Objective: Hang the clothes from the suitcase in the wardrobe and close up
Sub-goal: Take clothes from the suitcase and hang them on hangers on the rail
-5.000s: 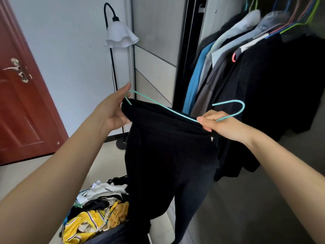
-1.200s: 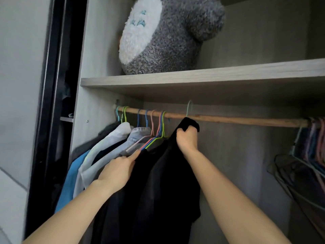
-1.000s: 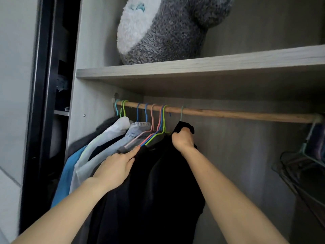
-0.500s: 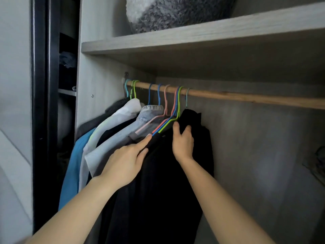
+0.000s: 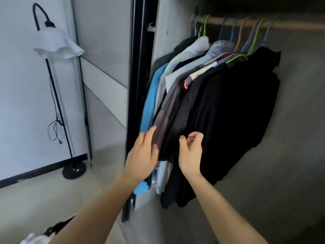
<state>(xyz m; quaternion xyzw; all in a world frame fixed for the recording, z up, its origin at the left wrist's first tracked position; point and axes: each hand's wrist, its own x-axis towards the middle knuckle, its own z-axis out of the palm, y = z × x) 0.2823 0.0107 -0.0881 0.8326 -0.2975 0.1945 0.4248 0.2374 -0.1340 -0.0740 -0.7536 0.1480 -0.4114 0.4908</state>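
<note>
Since the black garment [image 5: 237, 103] hangs on the rail [image 5: 284, 23] at the end of the row, above and just right of the right hand [image 5: 190, 152], hanging this piece looks finished. The left hand [image 5: 142, 155] lies flat, fingers straight, against a grey sleeve [image 5: 168, 113]. The right hand's fingers curl loosely on nothing, just beside the dark cloth. Below the left arm a scrap of loose clothes [image 5: 33, 239] shows, so the next move likely means bending there for another piece.

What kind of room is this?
Probably a bedroom: there's an open wardrobe, clothes hanging from a rail, and a floor lamp beside it.
</note>
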